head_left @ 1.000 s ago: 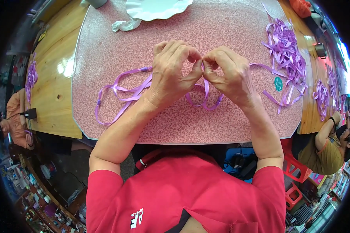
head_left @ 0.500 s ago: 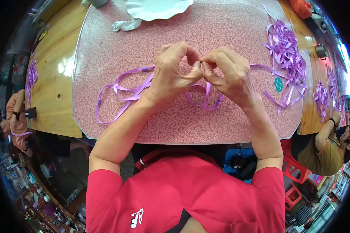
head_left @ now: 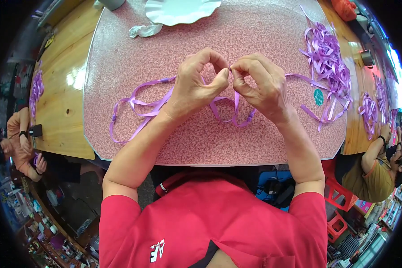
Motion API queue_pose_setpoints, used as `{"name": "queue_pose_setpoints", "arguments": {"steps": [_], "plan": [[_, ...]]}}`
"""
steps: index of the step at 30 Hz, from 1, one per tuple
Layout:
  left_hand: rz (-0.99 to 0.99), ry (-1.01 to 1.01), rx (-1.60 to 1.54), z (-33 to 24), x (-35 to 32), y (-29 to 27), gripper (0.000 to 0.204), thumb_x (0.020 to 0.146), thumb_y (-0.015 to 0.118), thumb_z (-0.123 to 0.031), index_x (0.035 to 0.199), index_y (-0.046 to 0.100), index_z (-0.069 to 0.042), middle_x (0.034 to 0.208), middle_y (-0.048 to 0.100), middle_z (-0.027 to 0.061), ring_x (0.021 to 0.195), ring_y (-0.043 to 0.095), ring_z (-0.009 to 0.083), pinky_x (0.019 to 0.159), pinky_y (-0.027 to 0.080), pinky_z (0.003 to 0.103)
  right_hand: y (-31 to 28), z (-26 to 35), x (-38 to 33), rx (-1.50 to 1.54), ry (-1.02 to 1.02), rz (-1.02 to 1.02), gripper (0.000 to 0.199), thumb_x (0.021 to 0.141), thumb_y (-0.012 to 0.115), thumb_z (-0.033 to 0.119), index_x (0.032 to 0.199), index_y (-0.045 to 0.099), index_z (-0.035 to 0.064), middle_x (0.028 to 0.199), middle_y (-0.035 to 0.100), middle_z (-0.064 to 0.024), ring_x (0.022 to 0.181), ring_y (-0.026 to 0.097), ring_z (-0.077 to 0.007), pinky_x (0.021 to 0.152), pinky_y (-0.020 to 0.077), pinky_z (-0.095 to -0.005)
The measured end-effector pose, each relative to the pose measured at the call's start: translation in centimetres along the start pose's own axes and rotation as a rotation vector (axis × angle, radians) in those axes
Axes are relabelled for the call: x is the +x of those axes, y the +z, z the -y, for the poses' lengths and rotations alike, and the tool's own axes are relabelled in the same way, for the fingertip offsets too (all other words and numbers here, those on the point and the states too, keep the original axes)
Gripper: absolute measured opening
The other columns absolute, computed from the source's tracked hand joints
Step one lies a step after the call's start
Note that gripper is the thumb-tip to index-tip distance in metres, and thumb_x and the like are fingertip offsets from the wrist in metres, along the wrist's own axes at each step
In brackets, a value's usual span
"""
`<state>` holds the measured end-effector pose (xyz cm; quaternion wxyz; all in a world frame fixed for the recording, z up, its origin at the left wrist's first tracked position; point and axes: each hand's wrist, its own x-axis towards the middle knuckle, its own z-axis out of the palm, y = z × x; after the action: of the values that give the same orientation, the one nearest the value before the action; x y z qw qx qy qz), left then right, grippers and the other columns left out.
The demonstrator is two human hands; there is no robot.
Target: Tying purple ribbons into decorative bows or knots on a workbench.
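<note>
At the centre of the frame, you are pinching a purple ribbon (head_left: 143, 105) between both hands above the pink speckled counter (head_left: 263, 40). Your left hand (head_left: 196, 85) and right hand (head_left: 259, 85) are meeting fingertip to fingertip, fingers closed tight on the strip. You appear to be forming a fold; the next move is likely calling for a firm pinch while the loose tail is drawn around.

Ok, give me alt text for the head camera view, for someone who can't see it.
Seen from above, a person's left hand and right hand meet fingertip to fingertip, pinching a purple ribbon that loops across a pink speckled mat. A heap of purple ribbon lies to the right, and a white paper plate sits at the far edge.
</note>
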<state>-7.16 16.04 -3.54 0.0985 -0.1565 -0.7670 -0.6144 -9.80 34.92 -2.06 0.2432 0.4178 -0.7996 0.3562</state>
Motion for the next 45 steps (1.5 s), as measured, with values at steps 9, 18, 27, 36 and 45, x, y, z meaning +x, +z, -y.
{"name": "queue_pose_setpoints", "arguments": {"steps": [9,18,27,36,45], "plan": [[-0.015,0.152,0.276,0.09,-0.06,-0.03,0.012,0.078,0.07,-0.009,0.084,0.061,-0.006,0.077,0.065,0.0065,0.074,0.064,0.0216,0.076,0.045,0.036,-0.13,0.07,0.36,-0.027,-0.076,0.033,0.019,0.076,0.076,-0.002,0.089,0.063,0.0027,0.085,0.067,-0.0098,0.074,0.068,-0.0241,0.061,0.0554,-0.0331],[0.111,-0.368,-0.347,-0.01,-0.37,-0.09,0.011,0.092,0.065,-0.012,0.098,0.058,-0.005,0.086,0.057,-0.0041,0.08,0.054,0.0042,0.074,0.044,0.021,0.32,0.03,0.19,0.115,-0.017,-0.038,0.021,0.075,0.075,-0.006,0.09,0.064,0.0019,0.087,0.068,-0.0104,0.078,0.068,-0.0216,0.063,0.0559,-0.0313],[0.01,-0.27,-0.239,0.49,-0.41,0.15,0.008,0.09,0.066,-0.009,0.092,0.058,-0.006,0.08,0.056,-0.005,0.071,0.05,0.0017,0.062,0.041,0.018,0.25,0.03,0.29,0.0,-0.082,-0.052,0.026,0.072,0.078,-0.005,0.094,0.067,0.0034,0.091,0.068,-0.0094,0.08,0.069,-0.0233,0.065,0.057,-0.0325],[-0.043,0.042,0.104,-0.37,-0.2,0.27,0.014,0.079,0.07,-0.002,0.084,0.057,-0.004,0.074,0.06,0.0029,0.064,0.054,0.0112,0.058,0.045,0.028,-0.02,0.32,0.21,-0.054,-0.032,-0.018,0.022,0.071,0.078,-0.002,0.089,0.066,0.0039,0.087,0.068,-0.0087,0.08,0.068,-0.0242,0.068,0.0563,-0.034],[-0.117,0.357,0.281,0.23,0.15,0.42,0.02,0.076,0.068,0.001,0.089,0.054,-0.005,0.078,0.056,0.0072,0.071,0.059,0.0183,0.062,0.048,0.033,0.41,0.76,0.01,0.155,0.111,-0.082,0.02,0.074,0.076,-0.005,0.09,0.066,0.003,0.091,0.068,-0.0102,0.082,0.069,-0.0228,0.071,0.0561,-0.0333]]}}
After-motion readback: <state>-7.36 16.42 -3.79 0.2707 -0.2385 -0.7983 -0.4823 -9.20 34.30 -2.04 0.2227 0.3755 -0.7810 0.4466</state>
